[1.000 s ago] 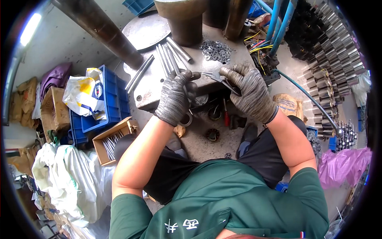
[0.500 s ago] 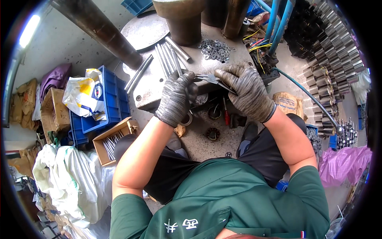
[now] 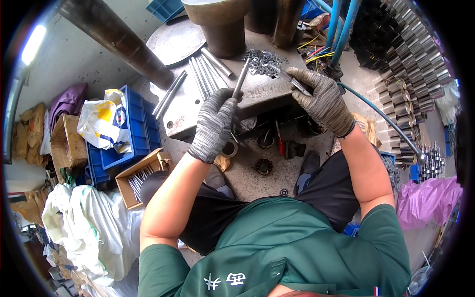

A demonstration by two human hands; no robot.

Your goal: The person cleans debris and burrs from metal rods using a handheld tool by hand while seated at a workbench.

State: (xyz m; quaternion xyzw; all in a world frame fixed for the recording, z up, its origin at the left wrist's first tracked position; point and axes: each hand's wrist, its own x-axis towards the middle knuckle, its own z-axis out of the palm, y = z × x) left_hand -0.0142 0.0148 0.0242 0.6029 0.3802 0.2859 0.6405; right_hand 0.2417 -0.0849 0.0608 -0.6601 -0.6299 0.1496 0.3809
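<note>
My left grip (image 3: 215, 120) clamped a forward-jutting silver metal rod (image 3: 241, 77), my right grip (image 3: 322, 102) silver pliers (image 3: 294, 82), at a grey metal bench (image 3: 182, 106) near a blue crate (image 3: 139, 129).

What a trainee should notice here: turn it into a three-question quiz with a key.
1. Multiple choice. What is the left hand holding?
A: a roll of tape
B: a slim metal rod
C: a blue crate
2. True or false. The pliers are in the right hand, and they are apart from the slim metal rod.
3. Fill in the blank. Small metal rings lie heaped on the metal table, and several metal bars lie on it to the ____ of the heap, as the person sees it.

Key:
1. B
2. True
3. left
</note>
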